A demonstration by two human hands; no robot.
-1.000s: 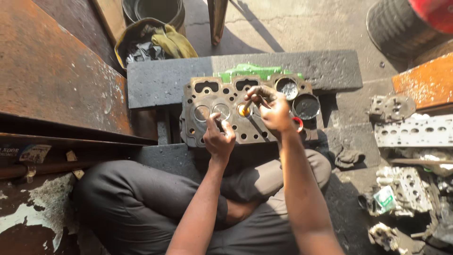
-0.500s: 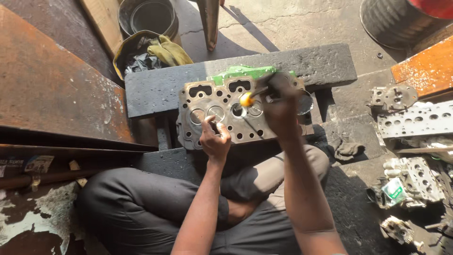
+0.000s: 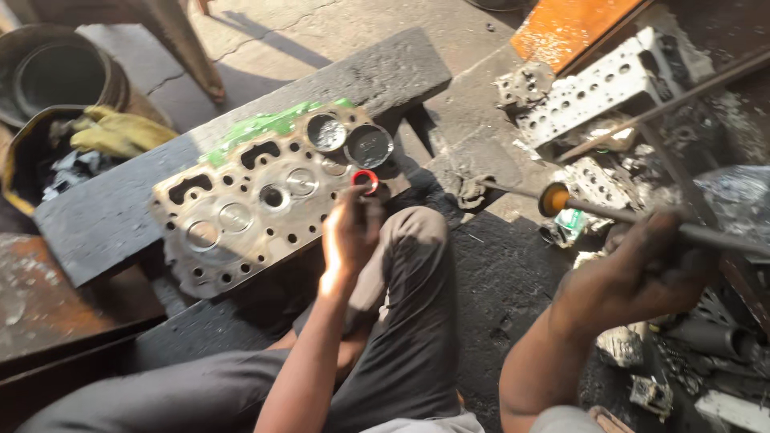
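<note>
Now left hand (image 3: 346, 234) pinching one red ring (image 3: 365, 181), right hand (image 3: 634, 277) clamped on one rod (image 3: 642, 216).

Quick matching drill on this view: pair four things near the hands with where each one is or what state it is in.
Things:
1. cylinder head
2. red ring
3. rod
4. yellow cloth

Places or states:
A. in the right hand, off to the side
B. flat on the dark block
C. in the tub at far left
D. at the fingertips of the left hand

Pairs: 1-B, 2-D, 3-A, 4-C
</note>
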